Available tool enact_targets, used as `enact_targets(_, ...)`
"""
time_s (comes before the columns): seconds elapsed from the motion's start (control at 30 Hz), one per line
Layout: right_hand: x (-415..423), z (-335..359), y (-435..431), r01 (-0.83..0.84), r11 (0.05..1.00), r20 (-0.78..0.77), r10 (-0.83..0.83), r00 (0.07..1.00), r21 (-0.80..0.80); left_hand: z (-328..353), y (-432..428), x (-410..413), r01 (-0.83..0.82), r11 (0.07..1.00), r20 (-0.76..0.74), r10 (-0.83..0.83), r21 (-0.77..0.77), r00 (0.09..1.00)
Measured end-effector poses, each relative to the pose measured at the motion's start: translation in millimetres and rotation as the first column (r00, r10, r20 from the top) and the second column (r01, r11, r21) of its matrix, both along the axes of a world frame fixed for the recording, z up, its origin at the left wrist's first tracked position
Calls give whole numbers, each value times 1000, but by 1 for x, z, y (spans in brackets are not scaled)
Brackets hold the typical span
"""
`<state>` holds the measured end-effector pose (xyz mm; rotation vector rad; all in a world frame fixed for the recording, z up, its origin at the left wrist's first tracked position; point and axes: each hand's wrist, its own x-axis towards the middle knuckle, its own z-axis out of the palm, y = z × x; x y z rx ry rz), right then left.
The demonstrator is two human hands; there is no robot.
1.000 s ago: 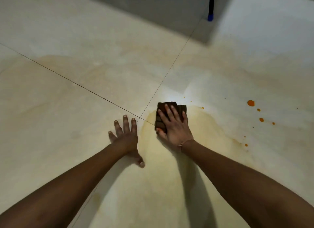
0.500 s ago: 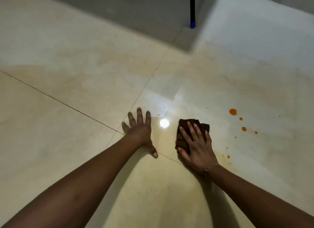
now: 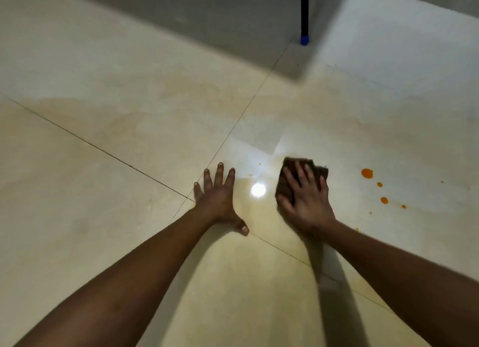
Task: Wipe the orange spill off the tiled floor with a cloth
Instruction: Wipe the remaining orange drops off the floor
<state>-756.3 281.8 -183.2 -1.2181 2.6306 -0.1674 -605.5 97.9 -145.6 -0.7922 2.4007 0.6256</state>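
My right hand (image 3: 307,200) presses flat on a dark brown folded cloth (image 3: 287,174) on the cream tiled floor (image 3: 129,113). Most of the cloth is hidden under my fingers. To its right lie orange drops: a large one (image 3: 367,173) and smaller ones (image 3: 384,200) trailing down-right. A tiny orange speck (image 3: 259,163) lies left of the cloth. A pale yellowish wet smear (image 3: 248,248) covers the floor around and below my hands. My left hand (image 3: 219,197) rests flat on the floor with fingers spread, holding nothing, a short way left of the cloth.
A thin black leg with a blue foot (image 3: 304,39) stands at the top, right of centre, casting a grey shadow (image 3: 207,23) across the far floor. Dark grout lines (image 3: 241,118) cross near my left hand. A bright light reflection (image 3: 258,190) shines between my hands.
My right hand has slid the cloth to the right, away from the tile joint and toward the orange drops. My left hand stays planted beside the joint. The camera view shifted.
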Motion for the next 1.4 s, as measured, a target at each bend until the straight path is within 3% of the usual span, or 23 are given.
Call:
enact_targets(0.07,5,0,-71,63,998,-17,-63,998,-14,1,-12,11,-50,999,-62,49,-10,997)
enact_targets(0.13,55,-2,-108,-111,992,-10,111,994,-60,3,-31,38,-59,995,-47,56,-79,997)
enact_targets(0.23,126,-4,-43,-485,870,34,489,871,-94,11,-58,98,-78,981,103,97,-177,990)
enact_targets(0.3,114,2,20,-599,799,32,601,799,-60,16,-63,139,-154,977,166,177,-146,970)
enact_targets(0.37,71,-1,20,-535,844,-26,534,845,-45,17,-60,167,-167,980,207,187,-110,960)
enact_targets(0.47,71,-2,-81,-192,980,-3,192,981,-50,8,-58,178,-115,990,237,132,-87,963)
enact_targets(0.53,127,-3,-126,-227,967,22,231,973,-113,4,-57,173,-132,989,230,144,-67,962)
enact_targets(0.63,213,-1,-74,-562,813,95,578,811,-151,8,-59,177,-133,988,218,146,-73,965)
enact_targets(0.73,186,-1,1,-693,711,93,703,705,-120,9,-58,178,-134,990,205,142,-50,968)
enact_targets(0.8,153,-7,-17,-628,773,23,632,775,-92,10,-58,179,-136,989,209,144,-55,967)
enact_targets(0.87,149,-5,-75,-391,916,39,396,918,-92,8,-59,178,-139,989,217,147,-54,965)
enact_targets(0.93,180,-1,-114,-263,959,65,271,960,-108,3,-60,177,-145,987,208,156,-68,965)
enact_targets(1.03,220,-5,-71,-528,837,77,541,837,-140,6,-59,178,-132,988,228,148,-83,962)
enact_targets(1.1,202,1,-11,-605,785,98,618,780,-134,11,-59,175,-119,989,247,136,-83,959)
enact_targets(1.13,178,-2,3,-593,793,59,605,794,-140,15,-59,171,-115,989,258,136,-95,957)
enact_targets(1.17,152,-5,4,-547,830,20,552,834,-113,18,-58,166,-100,987,255,129,-122,958)
enact_targets(1.23,96,-5,-12,-271,962,-25,271,962,-41,21,-44,145,-22,985,188,55,-172,981)
enact_targets(1.3,71,-1,-9,-7,1000,3,7,1000,-17,19,-14,117,94,982,83,-81,-166,993)
enact_targets(1.4,97,5,63,14,999,33,-13,999,-30,13,39,70,291,953,46,-288,-81,957)
